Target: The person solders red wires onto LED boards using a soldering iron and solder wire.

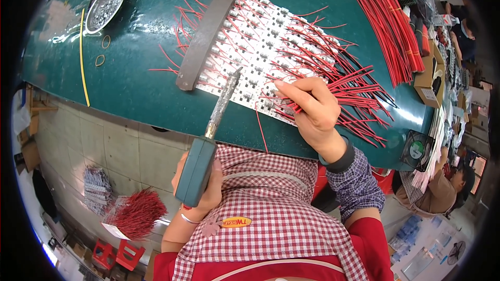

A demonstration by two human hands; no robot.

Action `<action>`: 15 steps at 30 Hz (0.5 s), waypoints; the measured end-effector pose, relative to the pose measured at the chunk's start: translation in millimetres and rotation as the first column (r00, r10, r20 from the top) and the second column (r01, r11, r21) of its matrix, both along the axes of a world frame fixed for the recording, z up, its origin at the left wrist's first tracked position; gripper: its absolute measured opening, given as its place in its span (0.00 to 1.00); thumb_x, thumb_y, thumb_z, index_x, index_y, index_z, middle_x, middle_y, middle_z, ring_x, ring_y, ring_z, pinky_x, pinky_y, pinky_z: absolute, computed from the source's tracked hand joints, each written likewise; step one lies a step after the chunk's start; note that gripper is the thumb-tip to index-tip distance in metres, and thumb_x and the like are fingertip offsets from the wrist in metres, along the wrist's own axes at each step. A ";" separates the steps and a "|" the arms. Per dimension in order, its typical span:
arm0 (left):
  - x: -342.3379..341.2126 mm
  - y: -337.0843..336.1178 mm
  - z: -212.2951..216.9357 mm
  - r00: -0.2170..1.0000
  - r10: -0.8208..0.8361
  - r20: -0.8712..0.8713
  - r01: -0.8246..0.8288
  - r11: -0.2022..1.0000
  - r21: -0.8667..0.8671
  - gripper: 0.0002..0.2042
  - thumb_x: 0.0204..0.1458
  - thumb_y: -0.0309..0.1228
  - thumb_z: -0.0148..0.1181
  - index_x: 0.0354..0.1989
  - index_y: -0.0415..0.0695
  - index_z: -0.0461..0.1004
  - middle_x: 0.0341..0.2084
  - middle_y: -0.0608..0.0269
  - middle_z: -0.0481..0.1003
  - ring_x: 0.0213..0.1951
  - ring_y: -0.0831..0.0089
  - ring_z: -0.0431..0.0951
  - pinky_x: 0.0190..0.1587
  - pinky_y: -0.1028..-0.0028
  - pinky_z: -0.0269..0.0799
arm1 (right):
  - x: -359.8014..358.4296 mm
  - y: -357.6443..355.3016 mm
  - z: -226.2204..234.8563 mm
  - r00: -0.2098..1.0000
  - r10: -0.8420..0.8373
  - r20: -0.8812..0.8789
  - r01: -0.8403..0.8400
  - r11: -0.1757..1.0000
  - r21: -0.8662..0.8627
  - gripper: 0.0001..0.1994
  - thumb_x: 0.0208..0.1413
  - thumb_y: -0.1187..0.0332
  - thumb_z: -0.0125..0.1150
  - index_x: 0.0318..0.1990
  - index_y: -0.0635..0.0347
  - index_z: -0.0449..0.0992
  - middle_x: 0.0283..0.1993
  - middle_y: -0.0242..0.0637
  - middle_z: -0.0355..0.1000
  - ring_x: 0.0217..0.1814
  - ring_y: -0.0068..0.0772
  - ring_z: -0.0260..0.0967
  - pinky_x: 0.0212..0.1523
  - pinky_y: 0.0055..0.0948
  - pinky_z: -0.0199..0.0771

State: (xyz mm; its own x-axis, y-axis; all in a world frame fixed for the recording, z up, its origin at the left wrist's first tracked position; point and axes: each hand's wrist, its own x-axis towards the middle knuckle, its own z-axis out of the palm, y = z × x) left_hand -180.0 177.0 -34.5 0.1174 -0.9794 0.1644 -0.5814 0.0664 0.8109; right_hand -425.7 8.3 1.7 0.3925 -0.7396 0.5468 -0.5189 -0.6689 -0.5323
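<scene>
My left hand (212, 191) is closed around the green body of a soldering gun (195, 169). Its long metal barrel points up, and the tip is over the near part of a white circuit board panel (255, 57). My right hand (319, 112) pinches a bunch of red wires (351, 86) above the panel's near right corner. The wires fan out to the right of the hand. Many red and black wires stick out from the panel's right side. A dark flat bar (210, 36) lies along its left part, with thin red wires poking out beyond.
On the green table (140, 67) are a metal bowl (105, 8), a yellow strip (84, 57) and rubber bands (100, 61) at left. Red wire bundles (388, 34), a cardboard box (431, 80) and a small fan (417, 149) line the right. A co-worker (435, 190) sits at lower right.
</scene>
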 end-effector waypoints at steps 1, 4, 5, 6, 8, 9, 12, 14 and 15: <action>1.4 0.9 -1.1 0.999 -0.003 0.043 0.003 1.000 0.018 0.13 0.46 0.19 0.67 0.42 0.33 0.79 0.38 0.45 0.79 0.35 0.53 0.83 0.37 0.66 0.80 | -0.8 4.1 -1.2 0.999 -0.029 0.035 0.027 0.999 0.041 0.27 0.35 0.91 0.63 0.47 0.61 0.84 0.33 0.35 0.66 0.36 0.33 0.70 0.32 0.27 0.69; -2.2 -1.6 -1.9 1.000 0.023 -0.018 -0.024 1.000 -0.019 0.14 0.46 0.19 0.67 0.43 0.34 0.79 0.38 0.45 0.79 0.35 0.55 0.83 0.36 0.67 0.79 | 7.4 7.4 -8.8 0.992 -0.082 -0.094 0.081 0.997 -0.009 0.34 0.35 0.91 0.65 0.57 0.59 0.80 0.35 0.34 0.63 0.36 0.31 0.66 0.31 0.26 0.69; -2.5 -1.8 -1.8 1.000 0.022 -0.018 -0.022 1.000 -0.019 0.14 0.46 0.19 0.67 0.43 0.34 0.79 0.38 0.45 0.79 0.35 0.55 0.83 0.36 0.67 0.79 | 11.9 8.1 -9.1 0.965 -0.166 -0.201 0.158 0.986 -0.054 0.37 0.35 0.91 0.66 0.59 0.58 0.78 0.35 0.34 0.61 0.36 0.31 0.64 0.31 0.26 0.69; -2.9 -1.9 -2.2 1.000 0.017 -0.020 -0.018 1.000 -0.022 0.13 0.46 0.19 0.67 0.43 0.33 0.79 0.38 0.45 0.79 0.35 0.55 0.83 0.36 0.67 0.79 | 12.3 6.8 -10.5 0.960 -0.155 -0.232 0.144 0.987 -0.064 0.39 0.36 0.91 0.65 0.63 0.57 0.75 0.36 0.33 0.59 0.36 0.31 0.60 0.30 0.27 0.69; -2.2 0.5 -5.9 1.000 0.017 -0.022 -0.017 1.000 -0.023 0.13 0.46 0.19 0.67 0.42 0.33 0.79 0.39 0.45 0.79 0.35 0.55 0.83 0.36 0.67 0.79 | 13.5 6.3 -6.0 0.951 -0.147 -0.273 0.139 0.989 -0.047 0.38 0.36 0.90 0.65 0.62 0.57 0.76 0.35 0.33 0.60 0.35 0.31 0.62 0.30 0.28 0.68; -0.9 3.3 -9.1 0.999 0.016 -0.037 -0.016 1.000 -0.019 0.13 0.46 0.19 0.67 0.42 0.33 0.79 0.38 0.46 0.79 0.34 0.55 0.83 0.36 0.67 0.79 | 13.6 6.4 -4.3 0.939 -0.138 -0.314 0.136 0.990 -0.030 0.37 0.36 0.90 0.64 0.61 0.57 0.77 0.34 0.34 0.61 0.35 0.31 0.63 0.30 0.29 0.68; 0.3 4.4 -10.6 0.999 0.005 -0.043 -0.005 1.000 -0.018 0.13 0.47 0.19 0.67 0.42 0.32 0.79 0.38 0.46 0.79 0.34 0.55 0.83 0.35 0.67 0.79 | 7.6 14.4 -14.0 0.981 -0.109 -0.161 0.122 0.990 0.072 0.31 0.37 0.86 0.59 0.55 0.61 0.79 0.33 0.36 0.62 0.34 0.37 0.63 0.29 0.33 0.65; 0.4 4.2 -9.7 1.000 -0.002 -0.030 0.002 1.000 -0.017 0.13 0.47 0.18 0.67 0.42 0.32 0.78 0.38 0.47 0.79 0.34 0.55 0.83 0.35 0.67 0.79 | 9.6 13.7 -10.6 0.981 -0.095 -0.166 0.107 0.992 0.067 0.30 0.36 0.86 0.59 0.54 0.61 0.79 0.32 0.37 0.62 0.33 0.37 0.64 0.29 0.34 0.65; -0.4 3.4 -9.4 0.999 0.001 -0.047 -0.001 1.000 -0.019 0.13 0.46 0.18 0.67 0.42 0.32 0.78 0.37 0.47 0.79 0.34 0.55 0.83 0.35 0.67 0.79 | 11.0 13.3 -9.0 0.982 -0.082 -0.172 0.094 0.994 0.061 0.29 0.35 0.86 0.59 0.52 0.61 0.80 0.31 0.37 0.63 0.32 0.37 0.64 0.28 0.35 0.66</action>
State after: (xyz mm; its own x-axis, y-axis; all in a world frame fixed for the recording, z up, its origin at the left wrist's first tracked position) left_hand -180.4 180.4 -43.8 0.1265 -0.9759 0.1776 -0.5426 0.0818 0.8360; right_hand -414.8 21.7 -7.3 0.4068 -0.8089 0.4245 -0.6607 -0.5814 -0.4748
